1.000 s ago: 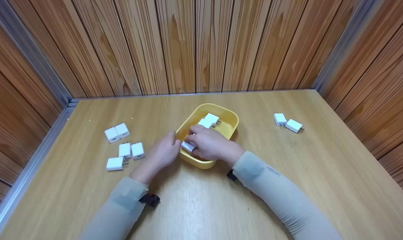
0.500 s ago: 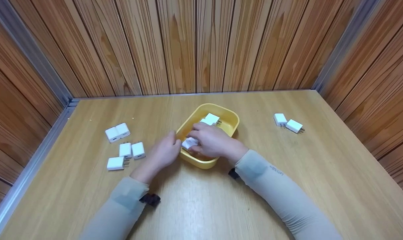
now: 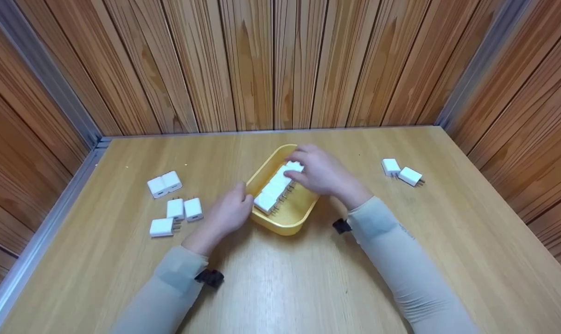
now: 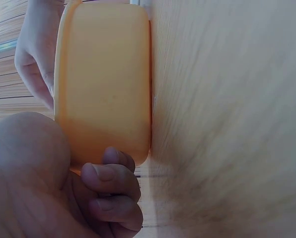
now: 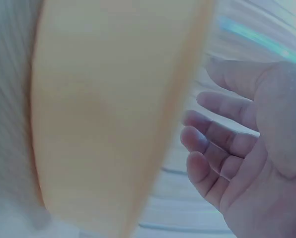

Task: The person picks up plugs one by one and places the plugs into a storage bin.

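A yellow plastic bin (image 3: 285, 228) stands in the middle of the table. My left hand (image 3: 228, 208) grips its left side, the thumb at the rim and the fingers curled by the outer wall in the left wrist view. Inside, white charger plugs (image 3: 273, 189) lie in a row along the left wall, prongs pointing right. My right hand (image 3: 324, 172) is over the bin's far right part, fingers near the farthest plug. In the right wrist view its fingers (image 5: 220, 126) are loosely bent beside the rim, with nothing seen between them. Whether a fingertip touches a plug is hidden.
On the left of the table (image 3: 280, 287) lie several more white charger plugs (image 3: 175, 209). Two others (image 3: 410, 176) rest together at the right. Wood-plank walls (image 3: 257, 65) enclose the back and both sides.
My right hand has let go of the plug at the bin's near left and moved away and to the right, leaving the plugs in a row. The left hand has stayed put.
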Available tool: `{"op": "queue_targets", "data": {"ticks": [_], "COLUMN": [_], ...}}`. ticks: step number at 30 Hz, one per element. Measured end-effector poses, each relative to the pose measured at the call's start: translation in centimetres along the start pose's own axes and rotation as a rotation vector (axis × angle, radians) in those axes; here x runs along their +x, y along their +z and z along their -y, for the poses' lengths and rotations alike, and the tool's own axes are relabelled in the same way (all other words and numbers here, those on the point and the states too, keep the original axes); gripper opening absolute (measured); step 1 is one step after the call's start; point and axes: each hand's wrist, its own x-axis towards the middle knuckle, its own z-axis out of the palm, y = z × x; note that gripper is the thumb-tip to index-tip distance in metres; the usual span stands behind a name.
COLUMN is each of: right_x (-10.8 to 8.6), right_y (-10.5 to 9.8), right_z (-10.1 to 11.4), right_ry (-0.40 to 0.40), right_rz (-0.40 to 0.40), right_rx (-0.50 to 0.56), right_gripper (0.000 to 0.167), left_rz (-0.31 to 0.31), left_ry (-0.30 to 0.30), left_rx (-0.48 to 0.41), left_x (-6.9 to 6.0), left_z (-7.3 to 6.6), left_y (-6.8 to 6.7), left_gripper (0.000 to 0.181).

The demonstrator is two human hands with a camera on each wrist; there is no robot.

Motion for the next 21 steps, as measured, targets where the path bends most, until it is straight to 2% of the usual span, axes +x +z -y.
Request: {"op": "queue_targets", "data": {"ticks": [4, 13, 21], "right_x": [-0.4, -1.4, -1.8], "right_y": [-1.5, -4.1, -5.2], "right_z": [-1.3, -3.3, -5.0], "right_ry": [0.076, 0.168, 0.243], "right_rz": [-0.044, -0.121, -0.163], "right_rx": [0.026, 0.039, -0.005], "right_gripper": [0.043, 0.046, 0.046], "left_rz": [0.002, -0.006, -0.046], "left_ry": [0.012, 0.033, 0.038], "left_rx": [-0.012, -0.012, 0.033], "left_x": [-0.1, -0.1, -0.2], "left_z": [0.0, 0.1, 0.2], "left_y": [0.0, 0.0, 0.1], "left_gripper": [0.047, 0.049, 0.031]}}
